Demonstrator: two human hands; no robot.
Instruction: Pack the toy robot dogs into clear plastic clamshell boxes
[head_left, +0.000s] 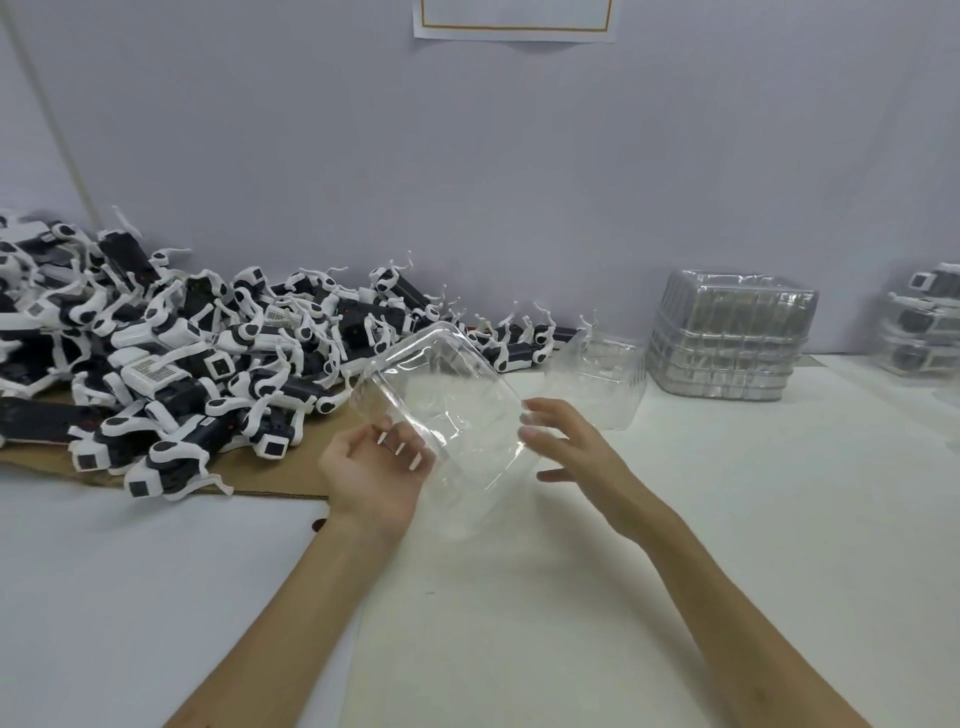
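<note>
A clear plastic clamshell box (452, 410) is held tilted above the white table in front of me. My left hand (374, 467) grips its lower left edge, fingers curled round the rim. My right hand (566, 441) touches its right side with straight, spread fingers. A big pile of black-and-white toy robot dogs (171, 343) lies on brown cardboard at the left, reaching back to the wall. No dog is inside the held box.
A second open clear box (602, 379) stands behind my right hand. A stack of empty clamshell boxes (727, 338) sits at the back right. Packed boxes with dogs (924, 322) are stacked at the far right edge. The cardboard sheet (280, 483) covers the table's left.
</note>
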